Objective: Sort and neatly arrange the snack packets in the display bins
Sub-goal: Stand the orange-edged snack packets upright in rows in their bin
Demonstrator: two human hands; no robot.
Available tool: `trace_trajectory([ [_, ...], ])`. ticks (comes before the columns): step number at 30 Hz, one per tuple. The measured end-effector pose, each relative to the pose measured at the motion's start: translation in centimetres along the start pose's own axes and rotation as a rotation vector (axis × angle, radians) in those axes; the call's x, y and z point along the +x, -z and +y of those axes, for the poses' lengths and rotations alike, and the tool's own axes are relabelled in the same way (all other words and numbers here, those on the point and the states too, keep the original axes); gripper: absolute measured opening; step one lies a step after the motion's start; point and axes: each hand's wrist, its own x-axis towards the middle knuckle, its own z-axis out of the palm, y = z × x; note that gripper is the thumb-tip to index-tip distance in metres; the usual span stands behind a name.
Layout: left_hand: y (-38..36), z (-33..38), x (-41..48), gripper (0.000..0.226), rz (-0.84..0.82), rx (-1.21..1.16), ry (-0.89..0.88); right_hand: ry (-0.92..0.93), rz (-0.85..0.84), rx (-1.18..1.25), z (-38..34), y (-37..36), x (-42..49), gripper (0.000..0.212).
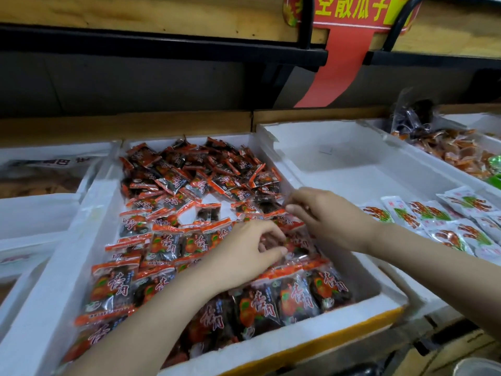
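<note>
Fingers (274, 251) of the left hand (244, 253): curled, thumb and forefinger pinching a red packet (296, 246) in the right half of the middle bin. Fingers (294, 210) of the right hand (328, 217): curled, tips drawn together, pinching the clear edge of a second packet (268, 206) just beyond the left hand. Hands close together, not touching. Both forearms bare, reaching in from the near side.

Snack packets (168, 245): orange-red, with dark see-through panels and red lettering. Near half of the bin: overlapping rows, labels facing the near side. Far half: a loose heap (195, 169), packets lying every way. A small patch of white floor shows between heap and rows.

Middle bin (89, 240): white foam box, with a yellow-orange strip along the near rim.

To its right: another white foam bin (352, 164). Beyond that, white packets (447, 223) with red and green print, laid in rows. Farther back, orange packets (455, 153).

To its left: a foam bin holding brown goods (40, 180).

Above: a dark shelf edge (162, 47) and a red sign (344, 61) hanging down.
</note>
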Motion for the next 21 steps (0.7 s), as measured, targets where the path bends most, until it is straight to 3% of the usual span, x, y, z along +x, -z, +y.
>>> trace_trajectory([
  [5,4.6,-3.5,3.2,0.020,0.137,0.126,0.090,-0.067,0.023,0.002,1.1,-2.7,6.8,0.044],
  [13,6.8,-11.4,9.8,0.061,0.239,0.156,0.418,-0.199,-0.093,-0.009,3.6,-6.6,14.6,0.084],
  [16,6.4,-12.6,12.3,0.063,0.266,0.077,0.468,-0.204,-0.098,-0.022,4.7,-7.8,15.7,0.076],
  [21,6.1,-13.0,15.5,0.051,0.319,0.031,0.589,-0.167,0.066,-0.044,5.6,-8.2,16.6,0.044],
])
